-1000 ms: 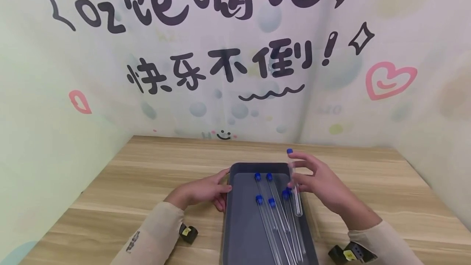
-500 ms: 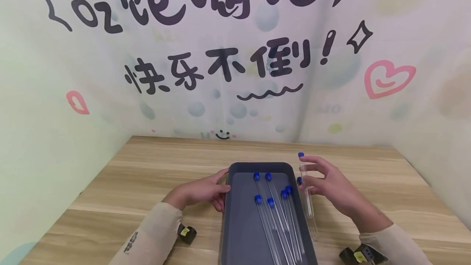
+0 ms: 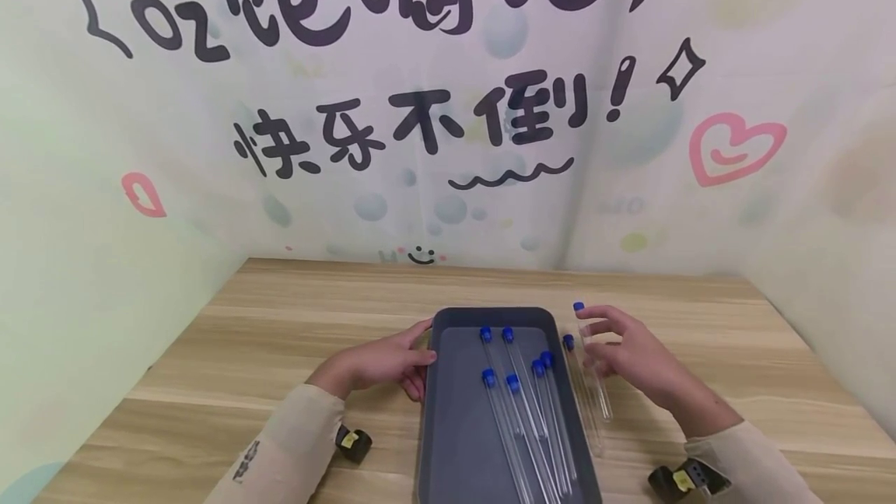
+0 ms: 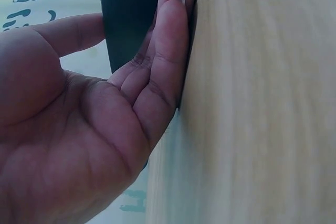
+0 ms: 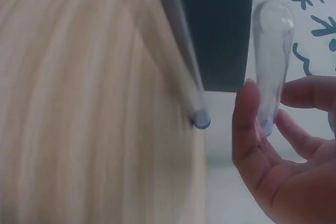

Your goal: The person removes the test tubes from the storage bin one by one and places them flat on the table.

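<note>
Tube [image 5: 273, 45] pinched in the right hand [image 3: 633, 352] is just right of a second tube [image 3: 583, 397], which lies on the tabletop [image 3: 707, 333] beside the tray [image 3: 458, 411]; both long axes run near to far, blue caps [image 3: 579, 306] far. The left hand [image 3: 385, 364] grips the tray's left side.

The bench [image 3: 280, 333] has a light-brown wood-grain top with paler and darker streaks. Directly on it sits a dark grey rectangular tray [image 3: 458, 411] with rounded corners. Just right of the tray lies a slim clear tube [image 3: 584, 400], its blue cap [image 3: 568, 342] toward the tray's far end.
</note>
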### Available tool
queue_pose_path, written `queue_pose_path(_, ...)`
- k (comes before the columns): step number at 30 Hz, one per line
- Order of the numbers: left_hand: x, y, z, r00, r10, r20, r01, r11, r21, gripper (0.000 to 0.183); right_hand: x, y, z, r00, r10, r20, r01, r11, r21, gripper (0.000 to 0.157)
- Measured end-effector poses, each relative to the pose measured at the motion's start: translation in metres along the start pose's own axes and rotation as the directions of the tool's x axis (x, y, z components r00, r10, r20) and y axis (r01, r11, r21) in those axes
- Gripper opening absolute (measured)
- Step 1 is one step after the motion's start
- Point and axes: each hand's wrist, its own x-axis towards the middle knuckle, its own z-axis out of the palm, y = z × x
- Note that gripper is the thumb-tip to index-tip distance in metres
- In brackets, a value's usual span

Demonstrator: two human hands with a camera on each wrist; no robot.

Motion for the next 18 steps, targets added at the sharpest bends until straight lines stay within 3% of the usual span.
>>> queue_pose_path(18,0.001,-0.001,-0.001,1.000,-0.011,-0.006,0.011,1.000,0.007,0.073,0.001,0.020,-0.005,0.992,0.016,0.122,-0.010,0.999,-0.052,0.049)
